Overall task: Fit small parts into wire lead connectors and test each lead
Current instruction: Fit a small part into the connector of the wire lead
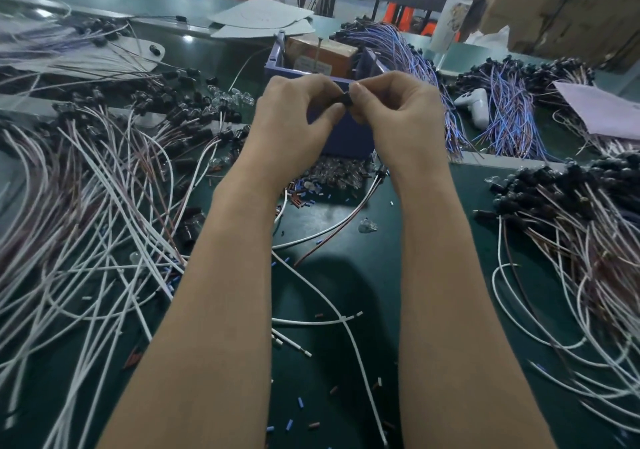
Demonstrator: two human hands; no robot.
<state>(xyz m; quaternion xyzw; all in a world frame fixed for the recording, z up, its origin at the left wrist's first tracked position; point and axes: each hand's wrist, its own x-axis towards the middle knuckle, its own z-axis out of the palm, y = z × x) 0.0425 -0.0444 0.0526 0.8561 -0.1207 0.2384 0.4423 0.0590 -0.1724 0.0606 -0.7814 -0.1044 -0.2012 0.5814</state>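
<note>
TABLETOP STOCK: ONE CONNECTOR IN HAND

Green tabletop (363, 292), strewn w/ cut sleeve bits; white/brown lead pile (86, 206) at L, black-ended; similar lead pile (571, 240) at R; blue/purple leads (509, 109) far R, beside blue bin (346, 136) at centre; L hand (294, 116) and R hand (398, 112) raised together in front of the bin, fingertips meeting; each grip pinching the black connector (346, 97) between thumb and fingers, off the tabletop; clear bulb heap (336, 171) at the bin's near side; white/brown wire pair (349, 220) trailing from under R wrist onto tabletop.
</note>
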